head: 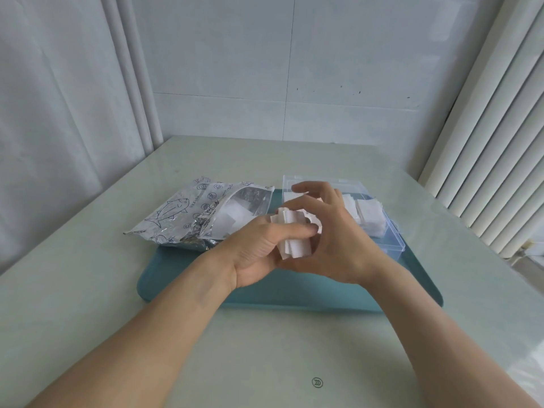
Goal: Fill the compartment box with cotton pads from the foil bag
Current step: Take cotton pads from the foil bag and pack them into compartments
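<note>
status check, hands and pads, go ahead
Left hand grips a stack of cotton pads; right hand cupped round it. Compartment box open, part filled. Foil bag open, pads inside. Nothing blocking.

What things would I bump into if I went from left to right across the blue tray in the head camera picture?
Foil bag → stack of cotton pads held between both hands → clear compartment box with pads already inside. All sit over the blue tray.
</note>
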A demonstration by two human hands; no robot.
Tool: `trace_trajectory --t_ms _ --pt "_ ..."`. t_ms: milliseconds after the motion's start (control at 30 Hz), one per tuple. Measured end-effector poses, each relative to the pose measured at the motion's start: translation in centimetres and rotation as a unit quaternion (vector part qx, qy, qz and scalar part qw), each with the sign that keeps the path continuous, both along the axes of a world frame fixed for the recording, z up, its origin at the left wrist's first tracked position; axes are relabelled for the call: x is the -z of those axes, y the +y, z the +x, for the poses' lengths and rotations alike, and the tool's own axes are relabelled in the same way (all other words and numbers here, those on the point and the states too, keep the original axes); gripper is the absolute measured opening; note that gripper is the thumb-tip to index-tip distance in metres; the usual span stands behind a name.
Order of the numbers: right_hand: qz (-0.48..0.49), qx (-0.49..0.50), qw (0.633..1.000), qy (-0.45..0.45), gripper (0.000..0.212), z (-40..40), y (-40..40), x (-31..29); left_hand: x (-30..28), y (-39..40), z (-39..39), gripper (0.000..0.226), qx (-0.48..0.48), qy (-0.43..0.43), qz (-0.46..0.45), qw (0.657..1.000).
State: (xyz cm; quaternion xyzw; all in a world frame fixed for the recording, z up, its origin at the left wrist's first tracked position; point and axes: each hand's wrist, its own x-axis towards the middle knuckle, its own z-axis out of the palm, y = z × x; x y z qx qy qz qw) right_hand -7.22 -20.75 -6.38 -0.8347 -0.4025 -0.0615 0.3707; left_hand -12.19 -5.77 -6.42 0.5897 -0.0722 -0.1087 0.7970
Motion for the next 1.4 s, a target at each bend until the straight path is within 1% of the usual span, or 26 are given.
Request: trace_trajectory --t_ms 67,100,200,233,267,333,400,467,567,600,667,700,733,800,867,933,1000,1067,1100,1133,1200,1233,1300,1333,1400 --pt "-0.019 -0.005 1.000 -0.013 0.087 0.1 -0.1 0.1 0.1 -0.1 0.2 0.029 -0.020 -0.022 -0.021 0.999" --pt "-0.025 -0.003 0.999 -0.031 0.086 0.1 0.0 0.2 0.2 -0.1 0.3 0.024 -0.021 -0.028 -0.025 0.999" --pt "0.016 0.002 0.997 -0.076 0.069 0.1 0.3 0.4 0.2 0.0 0.1 0.020 0.001 -0.016 -0.012 1.000" --pt "0.024 0.002 0.997 -0.080 0.071 0.1 0.3 0.4 0.2 0.0 0.0 0.021 0.012 -0.013 -0.002 1.000" --pt "0.019 0.004 0.997 -0.081 0.077 0.1 0.2 0.4 0.3 0.0 0.0 0.020 0.019 -0.010 0.004 1.000" --pt "-0.015 0.009 0.997 -0.076 0.088 0.1 0.1 0.3 0.2 0.0 -0.1 0.014 0.012 -0.007 -0.003 1.000" --pt "-0.029 0.008 0.997 -0.067 0.084 0.2 0.1 0.3 0.2 0.0 0.0 0.020 0.005 -0.008 -0.004 1.000" --pt "-0.019 -0.003 0.998 -0.063 0.078 0.1 0.1 0.4 0.1 0.0 0.0 0.028 0.024 -0.013 0.006 1.000" --pt "-0.019 -0.020 0.997 -0.073 0.074 0.1 0.2 0.5 0.1 0.0 -0.1 0.024 0.039 -0.003 0.021 0.999" --pt "-0.025 -0.021 0.997 -0.072 0.077 0.1 0.2 0.5 0.0 -0.1 -0.1 0.023 0.032 0.006 0.027 0.999" --pt "-0.038 -0.021 0.998 -0.048 0.093 0.3 -0.1 0.3 0.1 0.0 -0.1 0.017 -0.001 0.024 0.024 0.999" --pt "-0.034 -0.025 0.999 -0.029 0.099 0.3 -0.3 0.0 0.2 0.1 0.0 0.021 -0.022 0.031 0.016 0.999" --pt "-0.021 -0.033 0.999 -0.007 0.103 0.4 -0.7 -0.3 0.2 0.3 0.1 0.026 -0.036 0.034 0.012 0.999" --pt "0.008 -0.055 0.998 0.035 0.103 0.3 -1.3 -1.0 0.3 0.6 0.1 0.027 -0.039 0.020 0.045 0.998" --pt "-0.012 -0.085 0.995 0.055 0.091 0.2 -1.8 -1.3 0.4 0.8 0.0 0.022 -0.004 0.004 0.083 0.996" --pt "-0.045 -0.122 0.987 0.093 0.075 0.2 -2.0 -1.4 0.2 0.7 -0.2 0.021 0.045 0.004 0.094 0.995" --pt "-0.023 -0.150 0.972 0.180 0.066 0.2 -2.2 -1.8 0.2 0.7 -0.3 0.028 0.085 -0.004 0.115 0.990" --pt "0.018 -0.148 0.957 0.250 0.059 0.3 -2.4 -2.0 -0.1 0.8 -0.5 0.020 0.105 -0.015 0.136 0.985" --pt "0.027 -0.135 0.959 0.248 0.053 0.4 -2.4 -1.9 -0.2 0.9 -0.6 0.016 0.114 -0.017 0.144 0.983" --pt "0.030 -0.123 0.967 0.220 0.044 0.5 -2.2 -1.8 -0.3 0.8 -0.7 0.017 0.125 -0.019 0.149 0.981" --pt "0.027 -0.110 0.979 0.170 0.026 0.6 -1.9 -1.2 -0.3 0.7 -0.9 0.023 0.141 -0.020 0.148 0.979" --pt "0.039 -0.107 0.979 0.171 0.020 0.7 -1.8 -1.1 -0.2 0.7 -1.0 0.026 0.140 -0.014 0.140 0.980" --pt "0.100 -0.106 0.968 0.202 0.017 0.8 -2.1 -1.6 -0.3 0.6 -0.9 0.022 0.133 0.010 0.112 0.985" --pt "0.152 -0.098 0.959 0.219 0.018 0.9 -2.4 -2.0 -0.4 0.5 -0.9 0.020 0.125 0.020 0.102 0.987" --pt "0.271 -0.057 0.926 0.257 0.013 1.6 -3.4 -3.0 -0.6 0.5 -0.8 0.019 0.083 0.026 0.100 0.991"
